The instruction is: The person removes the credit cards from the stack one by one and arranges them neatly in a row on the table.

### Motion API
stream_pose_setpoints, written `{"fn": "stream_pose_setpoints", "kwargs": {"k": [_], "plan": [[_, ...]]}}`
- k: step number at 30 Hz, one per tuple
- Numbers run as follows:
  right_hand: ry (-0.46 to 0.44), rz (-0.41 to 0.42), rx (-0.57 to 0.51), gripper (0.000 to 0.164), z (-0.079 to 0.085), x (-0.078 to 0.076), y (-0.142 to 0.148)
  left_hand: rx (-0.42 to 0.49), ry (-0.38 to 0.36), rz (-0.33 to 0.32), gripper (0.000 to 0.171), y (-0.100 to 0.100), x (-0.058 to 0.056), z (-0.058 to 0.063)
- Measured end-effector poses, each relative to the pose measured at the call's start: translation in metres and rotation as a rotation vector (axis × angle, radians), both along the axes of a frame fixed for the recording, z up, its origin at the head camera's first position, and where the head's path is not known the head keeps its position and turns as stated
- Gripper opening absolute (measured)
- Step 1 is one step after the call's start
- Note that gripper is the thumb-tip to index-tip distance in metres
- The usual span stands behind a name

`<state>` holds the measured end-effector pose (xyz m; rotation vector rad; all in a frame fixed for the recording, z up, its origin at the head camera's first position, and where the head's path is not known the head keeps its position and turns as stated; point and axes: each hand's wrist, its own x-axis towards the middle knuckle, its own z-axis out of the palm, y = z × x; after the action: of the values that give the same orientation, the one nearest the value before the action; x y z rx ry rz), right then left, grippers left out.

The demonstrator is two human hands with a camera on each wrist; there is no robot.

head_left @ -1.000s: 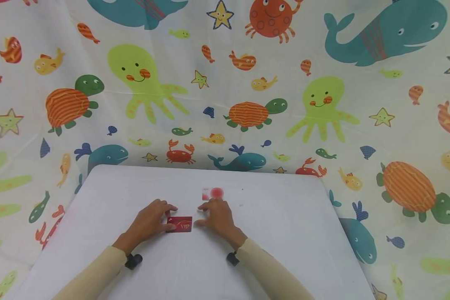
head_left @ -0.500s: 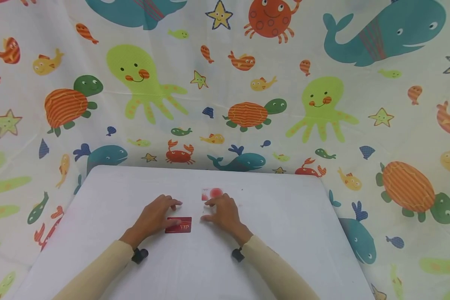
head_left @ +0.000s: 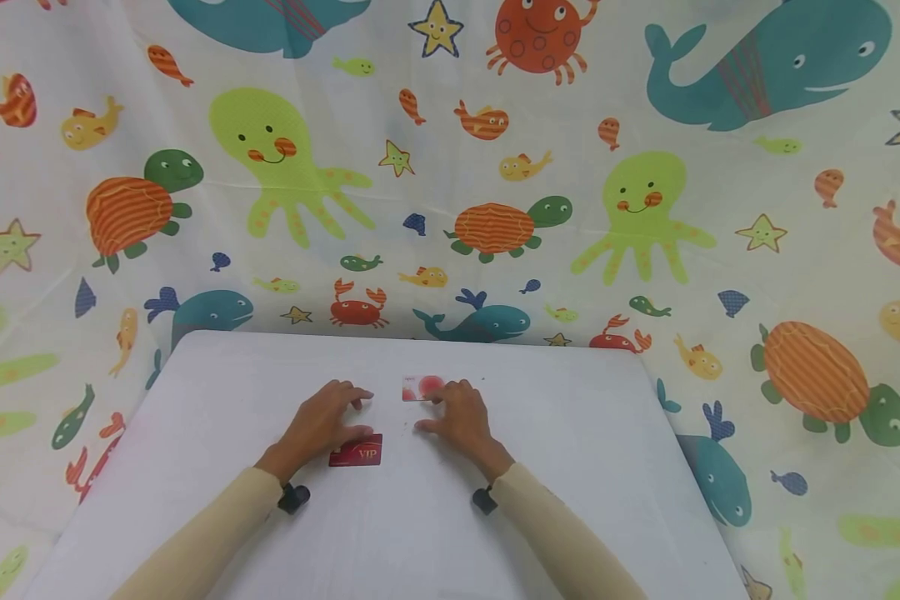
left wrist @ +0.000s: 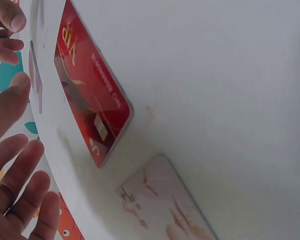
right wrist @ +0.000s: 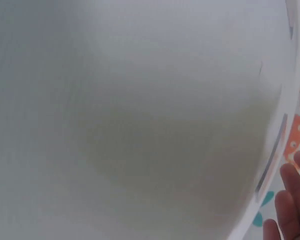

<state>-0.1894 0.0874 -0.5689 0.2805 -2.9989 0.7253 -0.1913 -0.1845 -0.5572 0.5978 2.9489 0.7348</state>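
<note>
A red VIP card (head_left: 361, 457) lies flat on the white table. My left hand (head_left: 318, 427), fingers apart and slightly bent, hovers over its far left part with the thumb overlapping its top edge in the head view. In the left wrist view that hand is raised off the card and holds nothing. A pale card with a floral print (left wrist: 155, 195) shows beside the red one there; the head view has it hidden by the left hand. Farther back lies a white-and-pink card (head_left: 414, 385). My right hand (head_left: 467, 421) is by its right side, thumb and fingers spread, holding nothing.
The white table (head_left: 570, 467) ends at a back edge in front of a hanging cloth (head_left: 450, 167) printed with sea animals. Both wrists carry a small black camera, the left camera (head_left: 294, 498) and the right camera (head_left: 484, 500).
Both hands have drifted away from me and to the right. The left thumb has come up from the red card's face to its far edge. The cards have stayed in place.
</note>
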Motion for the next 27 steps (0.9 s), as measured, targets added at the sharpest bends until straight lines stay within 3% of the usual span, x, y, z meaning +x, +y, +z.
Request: {"fn": "stream_pose_setpoints", "kwargs": {"k": [10, 27], "plan": [[-0.007, -0.030, -0.003, 0.049, 0.002, -0.009, 0.014, 0.005, 0.031, -0.012, 0.067, 0.010, -0.009, 0.000], [-0.027, -0.045, -0.027, 0.046, -0.001, -0.025, 0.030, -0.028, 0.020, 0.010, 0.068, 0.030, -0.024, -0.005]]}}
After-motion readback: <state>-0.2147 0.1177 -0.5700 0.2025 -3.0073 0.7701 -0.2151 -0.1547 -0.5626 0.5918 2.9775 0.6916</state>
